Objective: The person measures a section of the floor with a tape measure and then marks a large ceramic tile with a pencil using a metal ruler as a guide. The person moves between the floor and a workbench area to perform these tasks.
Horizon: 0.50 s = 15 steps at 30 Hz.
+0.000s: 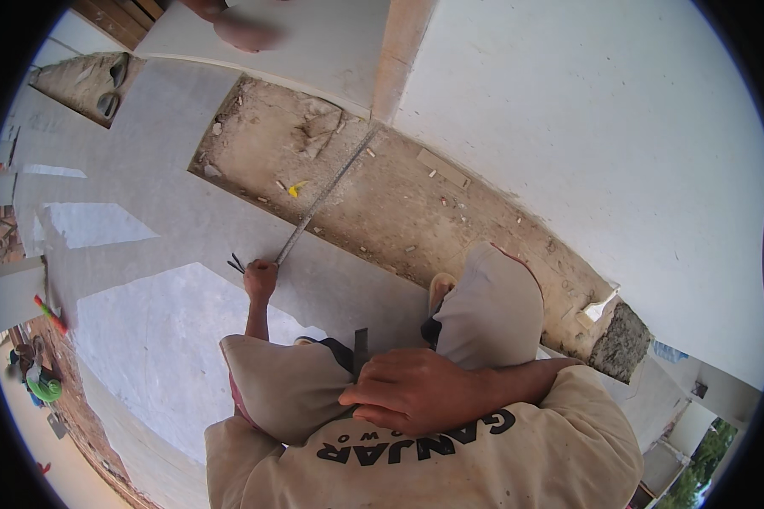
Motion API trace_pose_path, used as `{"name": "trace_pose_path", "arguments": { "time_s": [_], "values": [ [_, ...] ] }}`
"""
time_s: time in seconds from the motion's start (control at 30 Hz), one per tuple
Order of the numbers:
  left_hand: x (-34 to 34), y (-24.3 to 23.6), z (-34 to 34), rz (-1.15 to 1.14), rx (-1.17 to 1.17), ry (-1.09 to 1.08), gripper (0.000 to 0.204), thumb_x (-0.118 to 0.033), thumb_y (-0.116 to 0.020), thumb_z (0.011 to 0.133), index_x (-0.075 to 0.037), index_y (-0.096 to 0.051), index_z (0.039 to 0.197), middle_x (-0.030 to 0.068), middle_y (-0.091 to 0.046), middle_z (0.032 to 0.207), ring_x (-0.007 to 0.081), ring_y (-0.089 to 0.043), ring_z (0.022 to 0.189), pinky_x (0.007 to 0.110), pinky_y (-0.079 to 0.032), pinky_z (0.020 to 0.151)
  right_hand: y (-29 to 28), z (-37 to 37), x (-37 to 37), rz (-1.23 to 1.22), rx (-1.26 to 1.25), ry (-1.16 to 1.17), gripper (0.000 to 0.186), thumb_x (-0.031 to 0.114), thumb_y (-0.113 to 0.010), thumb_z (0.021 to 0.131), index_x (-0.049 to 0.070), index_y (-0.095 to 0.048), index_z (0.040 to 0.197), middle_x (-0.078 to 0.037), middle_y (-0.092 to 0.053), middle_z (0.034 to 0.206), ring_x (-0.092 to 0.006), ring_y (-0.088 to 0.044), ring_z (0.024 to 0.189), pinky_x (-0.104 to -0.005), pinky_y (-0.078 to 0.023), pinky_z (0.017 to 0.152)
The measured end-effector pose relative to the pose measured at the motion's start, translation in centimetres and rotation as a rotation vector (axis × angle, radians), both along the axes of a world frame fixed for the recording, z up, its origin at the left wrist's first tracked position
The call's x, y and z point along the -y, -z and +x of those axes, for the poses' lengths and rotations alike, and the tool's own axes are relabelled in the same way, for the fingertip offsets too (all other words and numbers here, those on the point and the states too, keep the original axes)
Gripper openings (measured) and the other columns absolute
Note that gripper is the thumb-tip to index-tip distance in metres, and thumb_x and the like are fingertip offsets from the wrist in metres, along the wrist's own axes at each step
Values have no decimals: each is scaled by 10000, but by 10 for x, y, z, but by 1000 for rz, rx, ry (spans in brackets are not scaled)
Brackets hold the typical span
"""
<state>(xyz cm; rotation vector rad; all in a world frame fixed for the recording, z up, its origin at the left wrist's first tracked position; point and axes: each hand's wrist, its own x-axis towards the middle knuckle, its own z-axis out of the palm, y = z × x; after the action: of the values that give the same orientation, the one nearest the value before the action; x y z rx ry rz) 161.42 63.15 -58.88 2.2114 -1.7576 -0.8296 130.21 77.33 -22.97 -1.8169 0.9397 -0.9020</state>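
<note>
pale grey floor (157, 144) spreads out on the left of a long dirt strip (420, 225), and a big white wall (586, 127) stands along the other side of the dirt strip. bright patches of light (153, 339) lie on the floor, away from the dirt strip. a long grey bar (327, 197) goes right across the dirt strip, from the floor side to the foot of the wall. the left hand (261, 278) is on the floor side of the dirt strip, with its fingers closed on the near end of the bar. two dark prongs (236, 264) poke out by that hand, too small to tell what they are. the right hand (412, 390) is well back from the dirt strip, over the lap, with its fingers bent; i cannot tell if it holds something. a flat dark strip (361, 343) sticks up close to it. one knee (492, 297) comes over the edge of the dirt strip. inside the dirt strip, a yellow scrap (296, 189) lies near the bar, and a flat tan piece (443, 168) lies close to the wall. a white and tan brush (598, 307) and a rough grey patch (621, 343) are at the near end of the dirt strip. well apart from the dirt strip, on the far left, is a person in green (42, 382).
</note>
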Motion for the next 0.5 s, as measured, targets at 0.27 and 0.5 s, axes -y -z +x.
{"name": "trace_pose_path", "arguments": {
  "time_s": [0.27, 0.5],
  "values": [
    [-14, -7, -20, 96, -47, -24, 246, -248, -718, 723, -18, -711, 812, 148, -704, 773, 294, -682, 758, 393, -520, 741, -1, 1, -1, -6, -1, 5, 237, 176, -714, 839, 65, -637, 1034, -51, -598, 832, -224, -636, 748, -340, -530, 629],
    [-22, -5, -24, 54, -8, -5, 250, -256, -722, 715, -18, -702, 789, 153, -698, 760, 299, -679, 749, 395, -518, 728, -1, 1, -3, -1, -23, -3, 251, 160, -716, 832, 74, -629, 1052, -51, -608, 846, -225, -639, 756, -346, -527, 631]
  ]
}}
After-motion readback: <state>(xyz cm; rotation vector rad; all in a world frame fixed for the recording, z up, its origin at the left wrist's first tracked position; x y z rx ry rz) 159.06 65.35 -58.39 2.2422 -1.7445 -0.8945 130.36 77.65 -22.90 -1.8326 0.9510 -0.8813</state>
